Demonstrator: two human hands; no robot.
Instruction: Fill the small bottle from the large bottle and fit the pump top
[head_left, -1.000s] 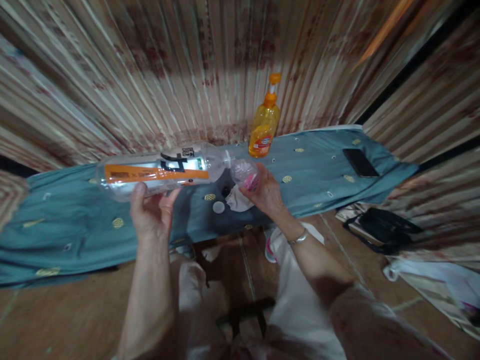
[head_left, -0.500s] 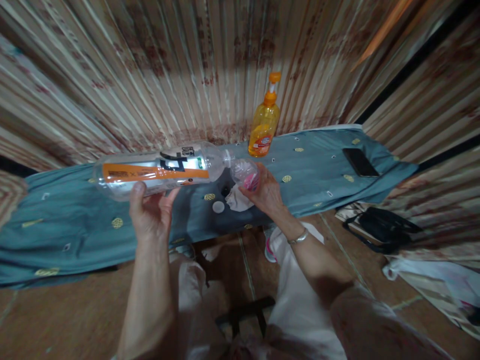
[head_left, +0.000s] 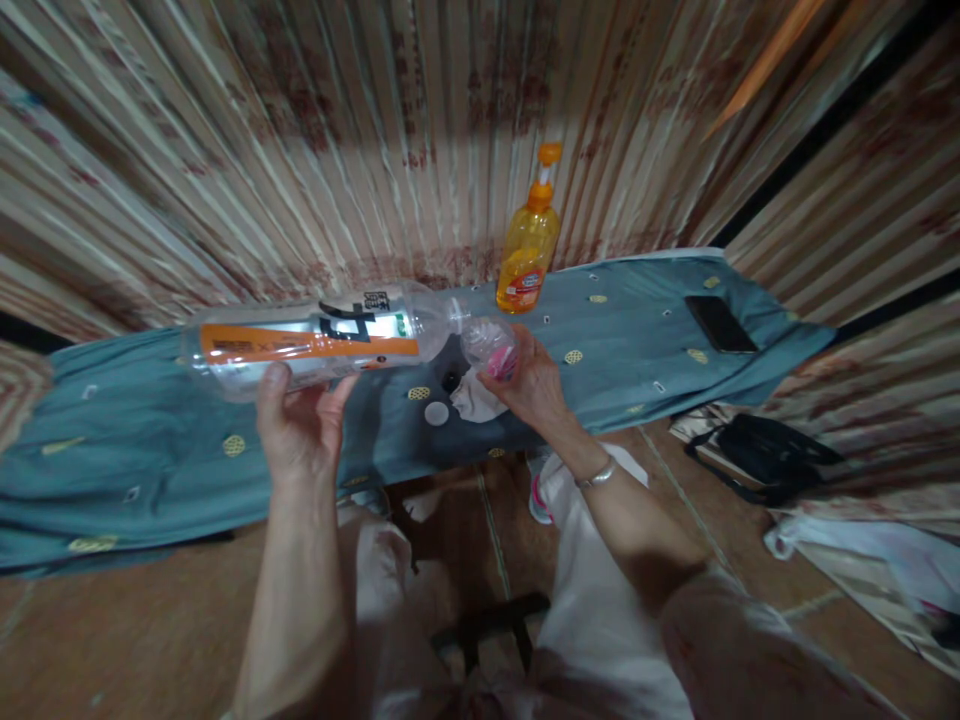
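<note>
The left hand (head_left: 300,425) grips a large clear bottle (head_left: 315,340) with an orange label from below, thumb and fingers wrapped about its body, holding it on its side above the blue-grey cloth-covered table (head_left: 150,450) with its mouth pointing right. That mouth meets a small clear bottle (head_left: 489,346) with pink on it, which the right hand (head_left: 529,385) clasps in curled fingers. Beneath lie a white cap (head_left: 436,412) and a crumpled white tissue (head_left: 474,398); farther off stands an orange pump bottle (head_left: 529,245), and a dark phone (head_left: 720,323) lies to the right.
</note>
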